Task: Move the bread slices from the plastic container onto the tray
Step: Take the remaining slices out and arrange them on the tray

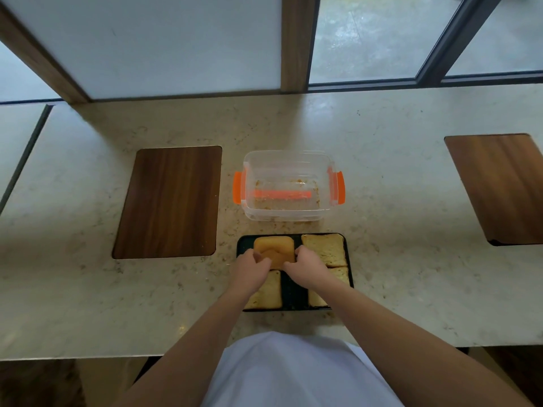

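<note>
Forearms hide parts of the two near bread slices [269,290] on the dark tray [295,296]. Both hands, left hand [252,267] and right hand [308,267], curl around the crust-side slice [273,250] at the far-left corner, seemingly pinching its near edge. Beyond, the plastic container [286,186] holds only crumbs; no writing is legible.

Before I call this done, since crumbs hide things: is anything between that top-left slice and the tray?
Nothing visible. Both hands, left hand and right hand, hold the crust slice at the tray's far-left spot; the container holds only crumbs.
</note>
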